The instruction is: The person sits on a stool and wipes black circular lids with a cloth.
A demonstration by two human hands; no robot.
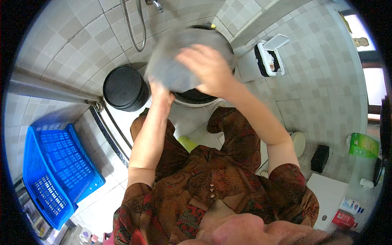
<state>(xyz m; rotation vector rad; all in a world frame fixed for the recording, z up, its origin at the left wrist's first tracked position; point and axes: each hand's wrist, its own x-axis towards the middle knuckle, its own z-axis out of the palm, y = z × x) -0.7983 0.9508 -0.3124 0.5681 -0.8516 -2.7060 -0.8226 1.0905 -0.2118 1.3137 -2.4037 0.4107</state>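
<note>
A broad grey object (180,61), smeared by motion, is held up over a large black tub (196,97). The blur hides whether it is cloth or something stiff. My left hand (161,92) grips its near left edge, with the fingers mostly hidden behind it. Across its upper face lies my right hand (208,69), blurred, fingers stretched toward the left. Whether that hand pinches the object or only touches it does not show. The tub's dark inside is visible below the object, and its far rim behind.
Left of the tub stands a black lidded bucket (124,87). A blue plastic basket (65,162) sits farther left. A shower hose (134,33) hangs on the tiled wall. At right are a white bin with its lid up (269,59) and a white cabinet (326,196).
</note>
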